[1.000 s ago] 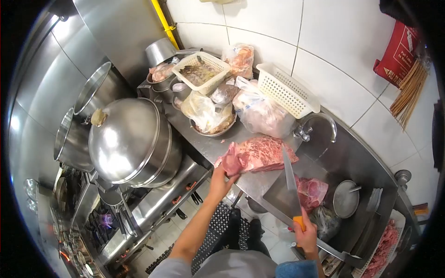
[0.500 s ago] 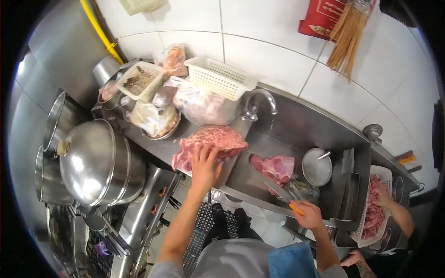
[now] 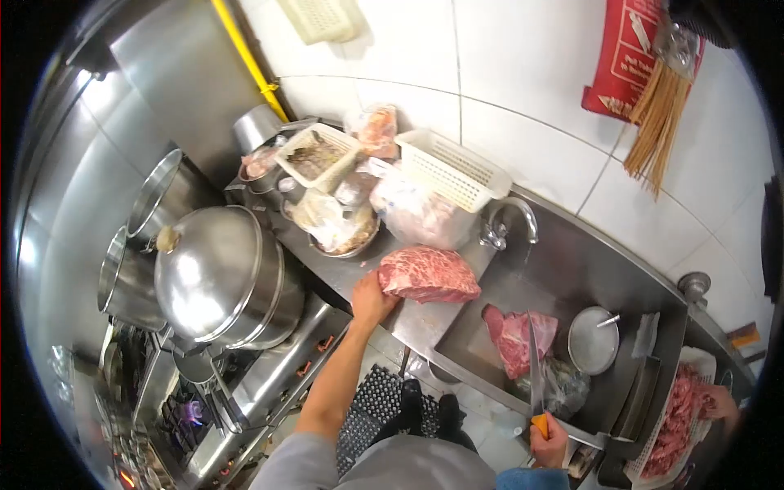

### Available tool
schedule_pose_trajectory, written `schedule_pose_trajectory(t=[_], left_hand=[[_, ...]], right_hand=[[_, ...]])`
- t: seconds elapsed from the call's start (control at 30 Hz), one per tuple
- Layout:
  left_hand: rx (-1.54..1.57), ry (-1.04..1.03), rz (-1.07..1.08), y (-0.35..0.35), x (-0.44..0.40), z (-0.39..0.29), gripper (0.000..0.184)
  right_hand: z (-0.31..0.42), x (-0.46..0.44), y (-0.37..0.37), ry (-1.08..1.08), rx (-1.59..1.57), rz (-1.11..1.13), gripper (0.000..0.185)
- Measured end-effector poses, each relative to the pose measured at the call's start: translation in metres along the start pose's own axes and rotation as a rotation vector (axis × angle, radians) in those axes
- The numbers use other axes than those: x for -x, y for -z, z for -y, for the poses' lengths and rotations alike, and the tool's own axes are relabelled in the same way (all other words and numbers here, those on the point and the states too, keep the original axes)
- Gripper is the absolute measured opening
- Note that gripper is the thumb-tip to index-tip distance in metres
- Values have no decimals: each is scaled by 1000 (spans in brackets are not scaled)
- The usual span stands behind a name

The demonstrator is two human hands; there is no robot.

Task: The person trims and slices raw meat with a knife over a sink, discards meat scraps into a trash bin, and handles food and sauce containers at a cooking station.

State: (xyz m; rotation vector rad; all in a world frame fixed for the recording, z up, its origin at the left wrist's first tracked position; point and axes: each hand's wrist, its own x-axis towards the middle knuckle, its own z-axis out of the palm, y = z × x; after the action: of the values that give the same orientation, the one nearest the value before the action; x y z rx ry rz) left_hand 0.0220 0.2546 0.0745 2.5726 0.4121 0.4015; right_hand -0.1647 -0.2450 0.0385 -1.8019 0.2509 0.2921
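A large slab of raw, marbled meat [image 3: 430, 274] lies on the steel counter just left of the sink. My left hand [image 3: 374, 300] grips its left end, with the fingers partly hidden behind the meat. My right hand [image 3: 549, 441] is closed round the orange handle of a knife [image 3: 535, 367], over the front edge of the sink. The long blade points away from me and passes in front of a second piece of raw meat [image 3: 510, 343] in the sink. Beside that piece lies a clear plastic bag [image 3: 563, 388].
A faucet [image 3: 510, 216] runs into the sink [image 3: 482, 327], which also holds a metal bowl [image 3: 594, 343]. Bagged food [image 3: 420, 208] and a white basket [image 3: 453, 171] crowd the counter's back. At right, another person's hand [image 3: 719, 403] touches cut meat [image 3: 674, 420]. Left, a gas flame [image 3: 193, 412] burns.
My left hand has slid from the slab's top to its left end, and the slab has turned. The knife has swung upright in view, its tip now pointing away. The camera view has shifted left.
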Motion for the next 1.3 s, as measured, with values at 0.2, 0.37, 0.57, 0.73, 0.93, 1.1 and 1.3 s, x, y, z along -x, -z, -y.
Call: schedule_pose_trajectory(t=[0.2, 0.37, 0.57, 0.73, 0.93, 1.1, 1.3], left_hand=[[-29, 8, 75, 63, -25, -32, 43], [-90, -171, 47, 119, -40, -88, 53], [-229, -147, 55, 137, -25, -99, 50], [-266, -134, 13, 127, -14, -99, 35], [-307, -236, -65, 116, -13, -97, 30], [-310, -234, -51, 114, -14, -102, 29], [-322, -250, -99, 111, -10, -100, 35]], right_hand=[[48, -25, -27, 145, -24, 119, 44], [125, -40, -77, 369, 70, 200, 46], [233, -57, -157, 641, 141, 249, 54], [254, -89, -213, 826, 100, 248, 57], [271, -104, -233, 908, 228, 191, 57], [243, -92, -235, 835, 355, 142, 59], [204, -66, -216, 794, 377, 187, 57]])
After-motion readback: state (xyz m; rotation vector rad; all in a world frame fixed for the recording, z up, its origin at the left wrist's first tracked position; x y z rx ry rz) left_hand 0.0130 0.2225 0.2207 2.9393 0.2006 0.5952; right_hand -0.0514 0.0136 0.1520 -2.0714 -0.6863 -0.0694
